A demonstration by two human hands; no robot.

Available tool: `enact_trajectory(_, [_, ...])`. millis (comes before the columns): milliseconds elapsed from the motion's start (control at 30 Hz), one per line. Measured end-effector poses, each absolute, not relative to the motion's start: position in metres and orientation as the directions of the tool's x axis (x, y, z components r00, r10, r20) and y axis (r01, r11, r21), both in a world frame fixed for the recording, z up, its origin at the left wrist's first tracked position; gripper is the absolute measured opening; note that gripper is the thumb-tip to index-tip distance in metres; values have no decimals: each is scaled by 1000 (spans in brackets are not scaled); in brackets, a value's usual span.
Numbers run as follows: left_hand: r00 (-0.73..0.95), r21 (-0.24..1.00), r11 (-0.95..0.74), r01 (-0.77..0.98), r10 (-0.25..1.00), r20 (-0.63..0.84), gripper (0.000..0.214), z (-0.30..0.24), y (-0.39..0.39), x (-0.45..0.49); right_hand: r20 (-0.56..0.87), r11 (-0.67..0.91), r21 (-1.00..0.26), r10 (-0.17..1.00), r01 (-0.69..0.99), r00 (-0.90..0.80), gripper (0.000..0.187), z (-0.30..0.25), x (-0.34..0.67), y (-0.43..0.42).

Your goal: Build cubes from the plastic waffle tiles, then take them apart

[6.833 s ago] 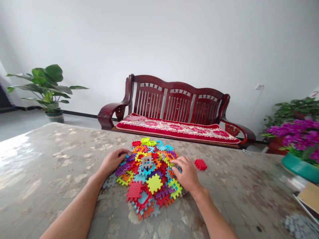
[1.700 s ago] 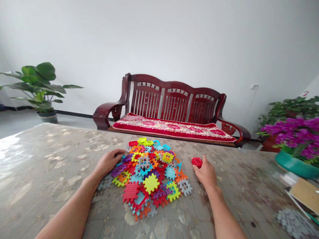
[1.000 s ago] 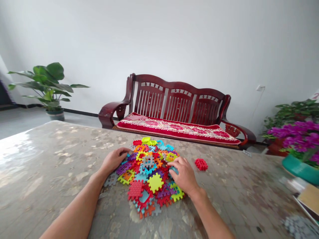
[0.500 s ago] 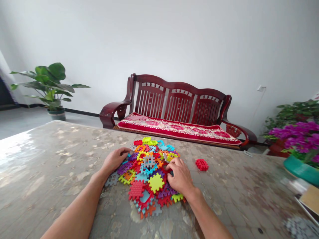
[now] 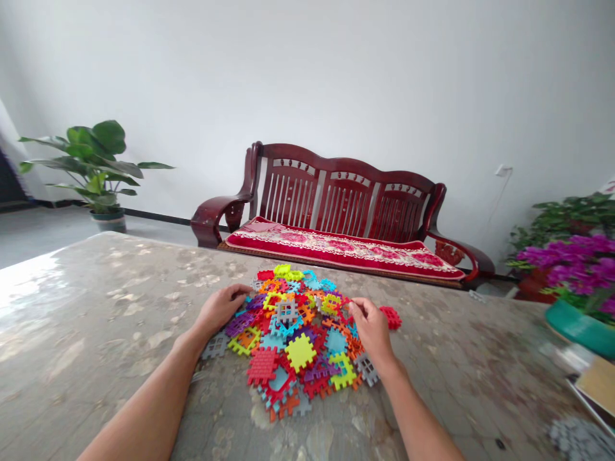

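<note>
A heap of interlocking plastic tiles (image 5: 300,352) in red, yellow-green, purple, orange, grey and blue lies in front of me. Many are square with notched edges, and some have window-like cut-outs. At the heap's left edge rests my left hand (image 5: 223,312), open, fingers loosely curved against the tiles. On the right side, my right hand (image 5: 372,328) is closed in a pinch, fingertips beside a bit of red; what they hold is partly hidden. A red plastic piece (image 5: 391,317) sits just right of that hand. Near its wrist lies a grey window tile (image 5: 367,369).
The patterned table (image 5: 115,333) stretches around the heap. Behind it stands a dark red wooden bench (image 5: 346,198) with a red floral cover. Purple flowers in a teal pot (image 5: 579,330) and a box (image 5: 596,387) are at the right; a potted plant (image 5: 98,163) stands far left.
My right hand has moved right and slightly up, from over the heap to its right edge. Blue, yellow-green and grey tiles it covered now show. My left hand stays put.
</note>
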State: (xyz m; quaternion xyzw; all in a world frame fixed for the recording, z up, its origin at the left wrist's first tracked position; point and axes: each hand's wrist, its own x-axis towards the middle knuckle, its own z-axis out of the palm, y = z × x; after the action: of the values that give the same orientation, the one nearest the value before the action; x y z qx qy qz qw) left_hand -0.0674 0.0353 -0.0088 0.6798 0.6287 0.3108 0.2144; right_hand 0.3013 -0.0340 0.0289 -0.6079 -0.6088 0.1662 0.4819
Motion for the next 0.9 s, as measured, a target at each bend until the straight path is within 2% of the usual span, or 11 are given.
enact_trajectory(167, [17,691,-119,713,988,153,37,-10,36,-68,283,74,-800,922,595,266,42,14,327,-23])
enact_trajectory(400, [14,690,-118,714,988,155,39,-15,39,-70,156,-21,-705,970,709,184,55,9,330,-22])
enact_trajectory(500, [14,683,-121,720,987,159,39,-13,38,-69,150,-26,-643,976,765,159,52,12,326,-24])
enact_trajectory(667, [10,687,-112,718,989,150,39,-8,34,-67,202,-6,-569,968,822,147,48,14,321,-27])
enact_trajectory(800, [8,689,-111,716,988,152,38,-4,33,-66,345,-32,-491,911,870,228,46,23,326,-30])
enact_trajectory(900, [11,688,-118,716,987,158,37,-3,33,-65,447,-121,-423,834,898,323,48,29,341,-33])
